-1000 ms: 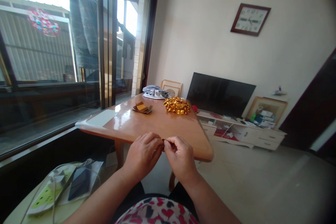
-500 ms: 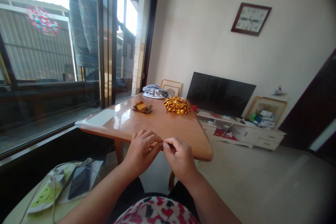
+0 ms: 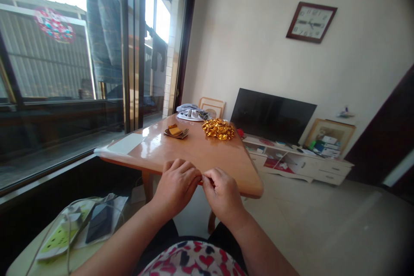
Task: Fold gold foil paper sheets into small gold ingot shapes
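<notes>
My left hand (image 3: 178, 185) and my right hand (image 3: 223, 192) meet fingertip to fingertip at the near edge of the wooden table (image 3: 181, 155). Both are closed in a pinch, and whatever lies between the fingers is hidden or too small to name. Beyond them on the tabletop sits a heap of shiny gold foil pieces (image 3: 218, 129). To its left lies a small stack of brown and gold paper squares (image 3: 175, 132).
Folded clothes (image 3: 192, 112) rest at the table's far end, and a white sheet (image 3: 126, 143) at its left corner. On the seat at lower left are a power strip (image 3: 60, 237) and a phone (image 3: 100, 222). A television (image 3: 273, 114) stands on a low white cabinet (image 3: 302, 166).
My left hand's fingers have curled slightly more over the pinch. My right hand keeps nearly the same pose, and the things on the table have not moved.
</notes>
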`<state>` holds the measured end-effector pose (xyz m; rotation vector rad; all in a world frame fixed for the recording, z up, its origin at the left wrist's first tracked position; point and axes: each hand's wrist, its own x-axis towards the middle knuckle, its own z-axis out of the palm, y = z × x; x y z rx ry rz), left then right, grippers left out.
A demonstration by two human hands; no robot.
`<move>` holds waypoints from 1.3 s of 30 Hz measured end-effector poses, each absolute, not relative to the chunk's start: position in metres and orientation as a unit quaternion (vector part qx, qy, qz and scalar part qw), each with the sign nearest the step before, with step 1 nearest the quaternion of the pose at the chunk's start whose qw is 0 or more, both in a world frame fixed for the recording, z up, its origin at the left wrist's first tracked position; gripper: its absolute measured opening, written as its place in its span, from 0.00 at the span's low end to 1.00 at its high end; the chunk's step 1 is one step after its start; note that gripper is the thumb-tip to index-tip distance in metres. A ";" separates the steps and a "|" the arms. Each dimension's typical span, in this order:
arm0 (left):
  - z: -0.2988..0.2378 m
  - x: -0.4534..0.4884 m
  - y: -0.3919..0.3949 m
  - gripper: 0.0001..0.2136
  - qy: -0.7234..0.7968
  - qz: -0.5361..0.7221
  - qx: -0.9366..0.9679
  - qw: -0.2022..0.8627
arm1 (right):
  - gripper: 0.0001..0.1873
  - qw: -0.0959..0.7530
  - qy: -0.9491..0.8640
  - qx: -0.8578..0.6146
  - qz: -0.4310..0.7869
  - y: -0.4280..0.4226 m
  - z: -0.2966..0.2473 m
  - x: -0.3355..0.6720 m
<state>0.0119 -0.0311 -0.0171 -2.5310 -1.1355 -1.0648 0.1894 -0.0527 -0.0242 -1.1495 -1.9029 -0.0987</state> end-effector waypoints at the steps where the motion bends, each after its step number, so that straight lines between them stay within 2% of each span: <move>1: -0.017 0.012 -0.031 0.11 -0.380 -0.355 -0.850 0.086 | 0.08 0.440 -0.768 -0.463 -0.045 -0.052 -0.024 0.190; 6: -0.015 0.013 -0.027 0.11 -0.383 -0.354 -0.851 0.057 | 0.09 0.455 -0.760 -0.464 -0.001 -0.049 -0.024 0.191; 14: -0.022 -0.002 -0.005 0.10 -0.369 -0.421 -0.810 -0.177 | 0.14 0.526 -0.677 -0.478 0.192 -0.035 -0.027 0.196; 18: -0.022 -0.008 -0.003 0.10 -0.371 -0.413 -0.809 -0.192 | 0.12 0.509 -0.680 -0.472 0.236 -0.033 -0.030 0.187; 24: -0.009 -0.009 -0.002 0.09 -0.371 -0.377 -0.841 -0.116 | 0.09 0.503 -0.710 -0.460 0.178 -0.032 -0.025 0.172; 28: -0.001 -0.018 0.010 0.14 -0.350 -0.441 -0.791 -0.236 | 0.10 0.553 -0.682 -0.456 0.144 -0.029 -0.020 0.173; 33: -0.004 -0.034 0.012 0.21 -0.416 -0.490 -0.684 -0.346 | 0.10 0.617 -0.644 -0.433 0.132 -0.024 -0.019 0.174; 39: -0.009 -0.026 -0.009 0.19 -0.404 -0.486 -0.655 -0.413 | 0.09 0.639 -0.640 -0.417 0.090 -0.022 -0.019 0.166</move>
